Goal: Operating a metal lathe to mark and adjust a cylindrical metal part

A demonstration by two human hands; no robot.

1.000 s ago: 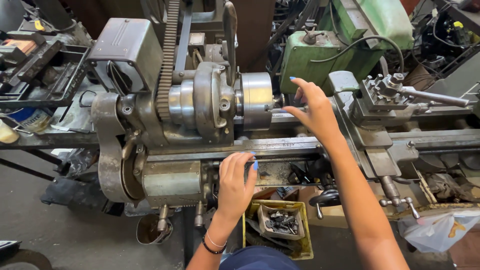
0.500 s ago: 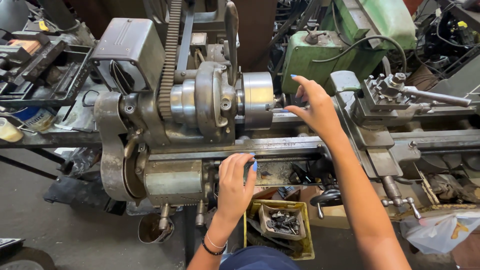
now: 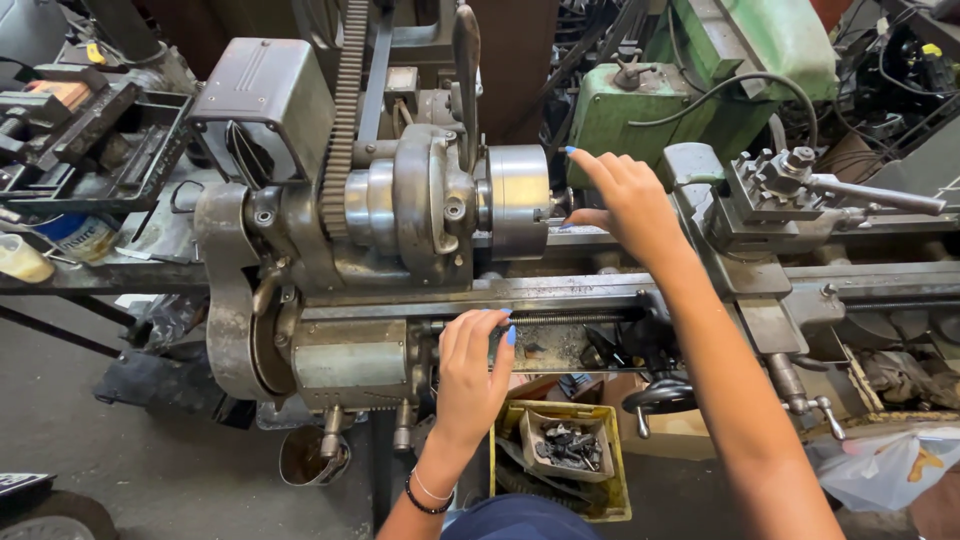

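Reaching my right hand (image 3: 625, 200) toward chuck (image 3: 518, 203) at frame centre, fingers spread open, tips touching its face, gripping nothing. Resting my left hand (image 3: 472, 365), loosely curled, on lead screw (image 3: 570, 319) at lathe front. Chuck axis running left-right, face pointing right. Judging: checking workpiece seating; next needing firm, centred grip.
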